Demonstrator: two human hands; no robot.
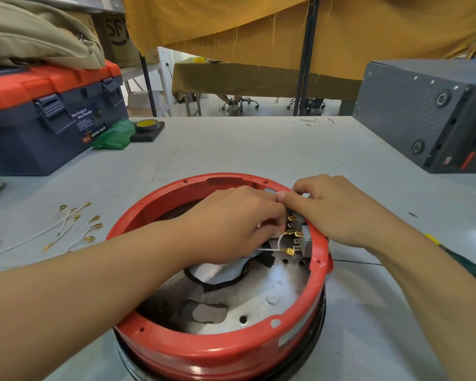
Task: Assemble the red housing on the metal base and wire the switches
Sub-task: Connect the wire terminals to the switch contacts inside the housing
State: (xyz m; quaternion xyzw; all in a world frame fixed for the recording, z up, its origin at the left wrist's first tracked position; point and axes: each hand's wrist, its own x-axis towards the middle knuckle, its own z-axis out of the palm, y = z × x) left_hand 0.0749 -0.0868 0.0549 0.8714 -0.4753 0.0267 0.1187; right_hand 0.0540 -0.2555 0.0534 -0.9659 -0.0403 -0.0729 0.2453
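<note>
- A person's two hands meet at the far right wall of the red housing (204, 350), which sits on the metal base (248, 303) on a grey table (231, 149).
- The left hand (231, 224) reaches across the housing, its fingers curled in a pinch on a white wire (279, 242) just beside the switches (296, 237) mounted inside the rim.
- The right hand (333, 210) lies over the rim from outside, fingers curled round the switch block to steady it; exactly which part they grip is hidden.
- One brass connector (289, 251) hangs free at the lower tabs, apparently not yet pushed home.
- Done well, this step likely calls for lining each connector square to its tab and pressing straight on while the right hand braces the block, so that no tab bends.
- Spare wires (72, 226) with brass ends lie loose on the table to the left, well apart from the housing; judging by these, wiring is only partly done.
- A black cable (217, 283) loops across the base; keeping it away from the tabs seems wise.
- A toolbox (39, 119) stands at the far left.
</note>
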